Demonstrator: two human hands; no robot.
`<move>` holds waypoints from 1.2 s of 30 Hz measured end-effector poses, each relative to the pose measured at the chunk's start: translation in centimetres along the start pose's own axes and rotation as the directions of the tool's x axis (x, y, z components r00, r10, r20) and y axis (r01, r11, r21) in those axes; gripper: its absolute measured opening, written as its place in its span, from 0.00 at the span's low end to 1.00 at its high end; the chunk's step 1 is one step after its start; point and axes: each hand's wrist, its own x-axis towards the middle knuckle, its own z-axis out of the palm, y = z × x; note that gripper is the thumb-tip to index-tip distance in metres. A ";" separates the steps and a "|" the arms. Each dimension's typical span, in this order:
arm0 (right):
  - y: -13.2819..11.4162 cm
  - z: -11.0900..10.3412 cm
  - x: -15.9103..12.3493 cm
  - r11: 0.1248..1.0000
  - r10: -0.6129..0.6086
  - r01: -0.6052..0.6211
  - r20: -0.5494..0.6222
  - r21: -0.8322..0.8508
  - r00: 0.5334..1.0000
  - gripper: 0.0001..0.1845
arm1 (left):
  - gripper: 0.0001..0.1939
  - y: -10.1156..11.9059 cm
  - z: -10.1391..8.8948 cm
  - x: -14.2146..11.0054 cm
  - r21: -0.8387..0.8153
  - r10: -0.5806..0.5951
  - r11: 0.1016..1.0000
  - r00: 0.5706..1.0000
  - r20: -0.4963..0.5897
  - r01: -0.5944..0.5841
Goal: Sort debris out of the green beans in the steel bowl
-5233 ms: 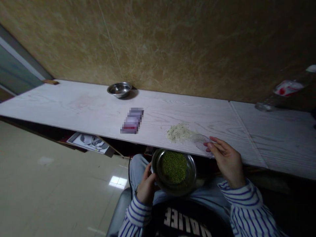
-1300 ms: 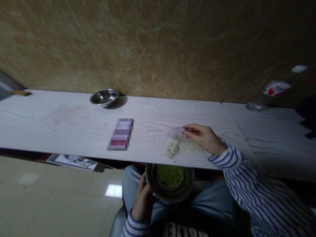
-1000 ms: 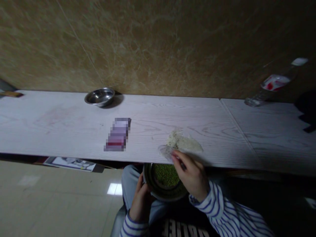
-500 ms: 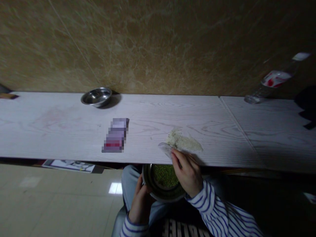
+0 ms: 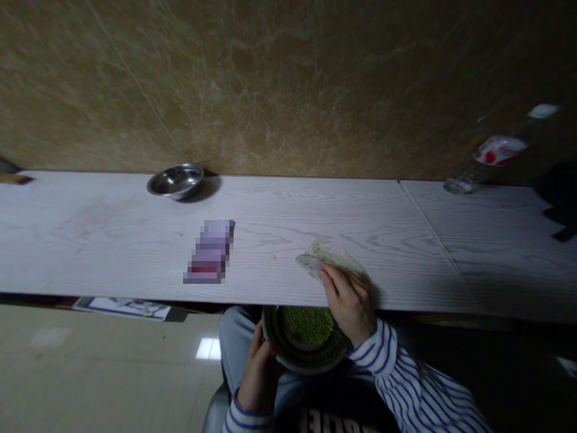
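Below the table's front edge, my left hand (image 5: 262,364) is closed on the left rim of a metal bowl (image 5: 311,364) in my lap. Small green beans (image 5: 307,325), like mung beans, lie in the bowl. My right hand (image 5: 350,304) pinches a thin, clear plastic piece with a rounded end (image 5: 308,264); its full shape is hidden by the fingers. That piece is low over the tabletop, at the near left side of a pale, spread-out patch of fine grains (image 5: 349,258) with dark specks. My right hand covers the near part of the patch.
On the white wood-grain table (image 5: 252,240) lies a blurred-out purple rectangular object (image 5: 210,251). A small steel bowl (image 5: 177,182) is by the wall. Farther right stands a clear bottle (image 5: 496,150) with a red-and-white label. Something dark (image 5: 559,198) is at the right edge.
My right hand has moved slightly right with the plastic piece, which now overlaps the pale patch's near left side. My left hand still holds the bowl. The whole view has shifted a little.
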 end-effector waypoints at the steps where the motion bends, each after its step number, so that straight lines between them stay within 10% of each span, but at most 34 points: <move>1: 0.1 0.0 0.1 1.000 -0.003 0.003 0.000 -0.004 1.000 0.12 | 0.40 0.0 0.1 0.0 -0.011 0.009 1.000 1.000 0.005 -0.009; 18: 1.7 -1.6 0.7 0.983 0.179 -0.176 -0.071 0.050 0.981 0.12 | 0.37 -0.4 -0.5 0.3 0.008 0.014 1.000 1.000 -0.015 -0.013; 36: 1.1 -0.9 3.8 0.996 -0.054 0.059 0.073 -0.069 0.996 0.11 | 0.37 -0.4 -1.5 0.9 -0.018 0.020 1.000 1.000 -0.019 -0.020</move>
